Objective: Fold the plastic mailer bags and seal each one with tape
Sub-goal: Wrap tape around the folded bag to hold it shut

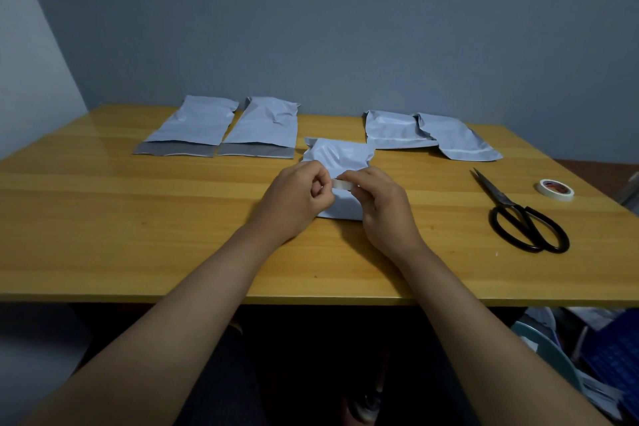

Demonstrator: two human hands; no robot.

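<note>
Far left on the wooden table (103, 204): two unfolded mailer bags (221, 126) side by side, grey flaps open. Centre: folded mailer bag (340, 157) under left hand (294, 201) and right hand (383, 207), both pinching a tape strip (343, 184) between them. Right: two folded bags (428, 135), black scissors (518, 214), tape roll (556, 189).

A plain room at home or a small office used for packing: a wooden tabletop (138, 218) against a bare grey wall (345, 28), with stacked papers (601, 391) on the floor lower right.
</note>
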